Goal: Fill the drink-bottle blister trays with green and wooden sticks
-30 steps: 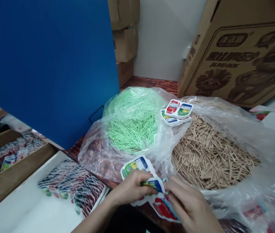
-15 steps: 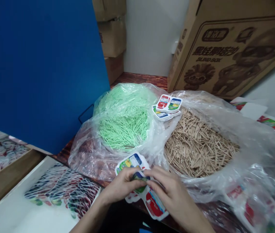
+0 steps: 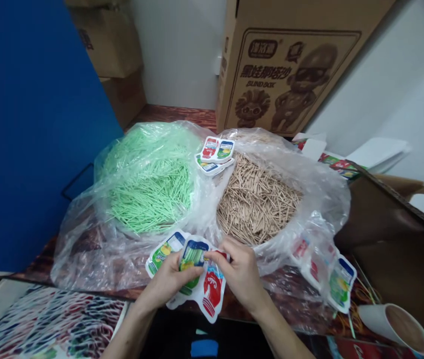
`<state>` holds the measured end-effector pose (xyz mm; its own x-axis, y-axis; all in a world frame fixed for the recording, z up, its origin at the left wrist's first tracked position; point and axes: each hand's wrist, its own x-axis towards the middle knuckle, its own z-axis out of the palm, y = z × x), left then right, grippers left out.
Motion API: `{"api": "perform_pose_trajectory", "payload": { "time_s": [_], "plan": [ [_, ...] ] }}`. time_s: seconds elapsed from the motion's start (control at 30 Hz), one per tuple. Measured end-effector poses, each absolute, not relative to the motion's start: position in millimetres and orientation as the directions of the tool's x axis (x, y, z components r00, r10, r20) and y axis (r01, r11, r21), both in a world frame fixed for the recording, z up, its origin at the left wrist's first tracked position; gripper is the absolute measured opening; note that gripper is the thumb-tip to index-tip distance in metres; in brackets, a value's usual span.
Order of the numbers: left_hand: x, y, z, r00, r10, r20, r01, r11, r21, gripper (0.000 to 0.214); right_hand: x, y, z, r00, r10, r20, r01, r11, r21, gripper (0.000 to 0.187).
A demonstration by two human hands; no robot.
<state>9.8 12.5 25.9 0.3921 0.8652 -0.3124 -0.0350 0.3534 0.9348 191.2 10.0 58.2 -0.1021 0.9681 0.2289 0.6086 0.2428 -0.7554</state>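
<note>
My left hand pinches a bottle-shaped card packet, printed blue, green and yellow, with pale green sticks showing in its window. At its right edge, the thumb and forefinger of my right hand close on the same packet. Any small piece between those fingertips is hidden. Below hangs a red cola-bottle packet, partly under my right fingers. Another green and yellow packet lies to the left, behind my left hand. Beyond are a clear bag of pale green sticks and a bag of brown sticks.
A small stack of packets rests between the bags. More packets lie at right near a tipped paper cup and an open carton. A blue panel stands left, above a white box of packets.
My view has swung to the right, bringing the cup and open carton into sight. The packet in my hands now faces me with its window showing; both hands stay on it.
</note>
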Motion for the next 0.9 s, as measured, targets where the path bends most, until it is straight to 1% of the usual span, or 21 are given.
{"api": "perform_pose_trajectory", "payload": {
  "time_s": [0.1, 0.17, 0.23, 0.33, 0.43, 0.57, 0.67, 0.77, 0.83, 0.87, 0.9],
  "plan": [
    [18, 16, 30, 0.337, 0.908, -0.249, 0.04, 0.25, 0.967, 0.018, 198, 8, 51, -0.054, 0.968, 0.243, 0.566, 0.23, -0.792, 0.035],
    [24, 17, 32, 0.316, 0.92, -0.233, 0.069, 0.222, 0.973, 0.015, 202, 7, 47, -0.037, 0.963, 0.267, 0.55, 0.243, -0.799, 0.036],
    [32, 16, 32, 0.307, 0.92, -0.242, 0.052, 0.238, 0.97, 0.015, 204, 7, 45, -0.012, 0.95, 0.312, 0.565, 0.264, -0.782, 0.037],
    [47, 14, 26, 0.279, 0.924, -0.263, -0.014, 0.278, 0.961, 0.022, 203, 8, 43, 0.033, 0.923, 0.384, 0.602, 0.288, -0.745, 0.039],
    [62, 13, 22, 0.221, 0.938, -0.268, -0.044, 0.284, 0.958, 0.025, 201, 9, 44, 0.067, 0.919, 0.388, 0.558, 0.288, -0.778, 0.039],
    [70, 16, 26, 0.2, 0.947, -0.252, 0.018, 0.254, 0.967, 0.019, 203, 10, 45, 0.105, 0.946, 0.308, 0.479, 0.223, -0.849, 0.038],
    [68, 18, 26, 0.184, 0.956, -0.226, 0.068, 0.217, 0.974, 0.018, 209, 9, 49, 0.08, 0.971, 0.226, 0.455, 0.167, -0.875, 0.035],
    [62, 18, 20, 0.172, 0.96, -0.222, 0.089, 0.209, 0.974, 0.021, 219, 15, 54, -0.021, 0.997, 0.071, 0.39, 0.074, -0.918, 0.028],
    [58, 17, 14, 0.181, 0.952, -0.245, 0.077, 0.235, 0.969, 0.025, 231, 28, 57, -0.139, 0.989, -0.055, 0.32, -0.007, -0.947, 0.024],
    [56, 17, 11, 0.186, 0.947, -0.262, 0.063, 0.254, 0.965, 0.027, 240, 39, 60, -0.177, 0.979, -0.104, 0.298, -0.047, -0.954, 0.022],
    [54, 16, 9, 0.186, 0.943, -0.277, 0.047, 0.273, 0.961, 0.029, 249, 53, 62, -0.178, 0.973, -0.147, 0.287, -0.091, -0.954, 0.022]
  ]
}}
